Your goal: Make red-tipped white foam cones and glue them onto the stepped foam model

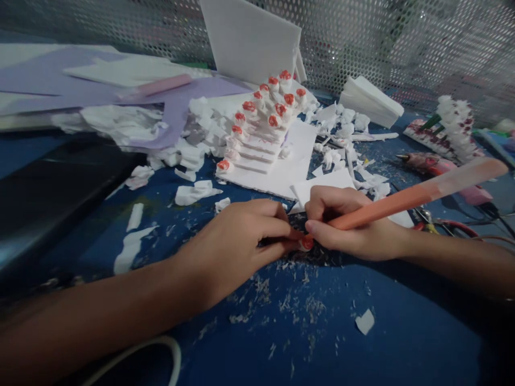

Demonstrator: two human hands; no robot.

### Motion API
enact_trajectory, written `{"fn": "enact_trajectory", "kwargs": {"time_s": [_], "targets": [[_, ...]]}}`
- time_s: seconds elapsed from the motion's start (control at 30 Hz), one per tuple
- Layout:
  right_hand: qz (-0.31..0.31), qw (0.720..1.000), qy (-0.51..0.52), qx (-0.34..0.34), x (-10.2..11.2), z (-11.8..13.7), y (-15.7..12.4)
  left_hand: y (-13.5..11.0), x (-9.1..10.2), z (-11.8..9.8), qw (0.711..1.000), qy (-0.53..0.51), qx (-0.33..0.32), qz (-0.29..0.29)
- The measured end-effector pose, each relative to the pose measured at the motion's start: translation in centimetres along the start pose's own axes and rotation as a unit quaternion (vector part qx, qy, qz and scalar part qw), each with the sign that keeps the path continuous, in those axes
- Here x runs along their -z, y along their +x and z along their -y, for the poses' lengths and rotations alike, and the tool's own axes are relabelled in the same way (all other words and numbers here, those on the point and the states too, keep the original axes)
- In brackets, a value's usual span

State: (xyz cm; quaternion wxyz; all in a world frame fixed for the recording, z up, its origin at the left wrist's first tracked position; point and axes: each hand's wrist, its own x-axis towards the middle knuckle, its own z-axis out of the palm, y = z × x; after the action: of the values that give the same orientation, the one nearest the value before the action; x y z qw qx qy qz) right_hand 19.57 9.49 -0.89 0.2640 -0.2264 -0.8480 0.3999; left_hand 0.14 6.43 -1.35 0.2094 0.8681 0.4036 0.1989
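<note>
My left hand [245, 233] pinches a small white foam piece [307, 244] with a red top between its thumb and fingers, low over the blue table. My right hand [354, 228], closed around an orange-red marker [406, 201], is right beside it. The marker slants up to the right, and its tip reaches the red top or nearly so; my fingers partly hide it. Just beyond the hands stands a white foam staircase [257, 153] on a white base. Red-topped white pieces [280, 110] line both of its sides.
White foam scraps [193, 193] litter the blue table [406, 332]. A purple sheet [177, 110] and white sheets lie at back left, a dark flat object [60, 187] at left. On the right are a pink glue gun [446, 171] and red-handled tool [458, 228]. Mesh [362, 37] stands behind.
</note>
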Motion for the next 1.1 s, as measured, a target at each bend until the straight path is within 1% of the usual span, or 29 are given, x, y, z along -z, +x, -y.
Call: {"fn": "enact_trajectory", "kwargs": {"time_s": [0.2,0.67,0.97,1.1], "targets": [[-0.004,1.0,0.028,-0.003,-0.04,-0.08,0.0,-0.01,-0.15,0.05,0.999,-0.021,0.007,-0.025],[-0.005,1.0,0.012,-0.009,0.06,0.06,0.1,-0.07,-0.17,0.22,1.0,-0.006,0.027,-0.001],[-0.003,1.0,-0.023,-0.002,0.17,0.21,0.09,0.09,-0.05,0.18,1.0,-0.004,0.028,0.003],[-0.008,1.0,-0.021,0.005,0.07,0.45,0.15,0.14,-0.04,0.01,1.0,-0.011,0.026,-0.002]]}}
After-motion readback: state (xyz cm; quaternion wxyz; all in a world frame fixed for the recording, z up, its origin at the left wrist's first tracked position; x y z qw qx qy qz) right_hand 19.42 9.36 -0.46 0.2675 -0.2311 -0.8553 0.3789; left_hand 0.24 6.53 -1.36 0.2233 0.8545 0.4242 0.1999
